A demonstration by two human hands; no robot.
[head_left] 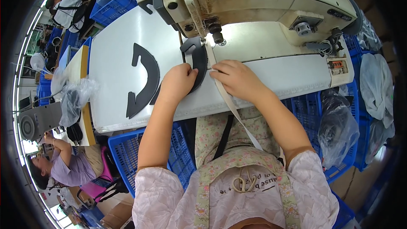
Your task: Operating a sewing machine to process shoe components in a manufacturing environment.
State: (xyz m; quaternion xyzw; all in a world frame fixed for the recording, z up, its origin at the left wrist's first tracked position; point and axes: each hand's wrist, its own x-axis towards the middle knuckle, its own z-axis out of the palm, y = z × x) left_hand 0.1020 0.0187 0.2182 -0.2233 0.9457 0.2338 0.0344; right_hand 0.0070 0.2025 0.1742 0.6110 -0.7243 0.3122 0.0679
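A dark grey curved piece [200, 61], flat and C-shaped, lies under the needle area of a sewing machine [254, 6]. With curled fingers and the thumb pressed down, my left hand [179, 82] grips its left side. A narrow beige tape [229, 101] runs from the needle area along the piece's right edge, then down over the table edge toward my lap. My right hand [237, 78] pinches this tape a little below the needle. Exactly where tape and piece meet at the needle is partly hidden by the machine head.
Another dark curved piece [153, 74] rests on the white table [112, 59] to the left. Blue crates [127, 152] stand below, some with clear plastic bags [339, 125] at the right. A person in a purple top [74, 165] sits at another machine on the left.
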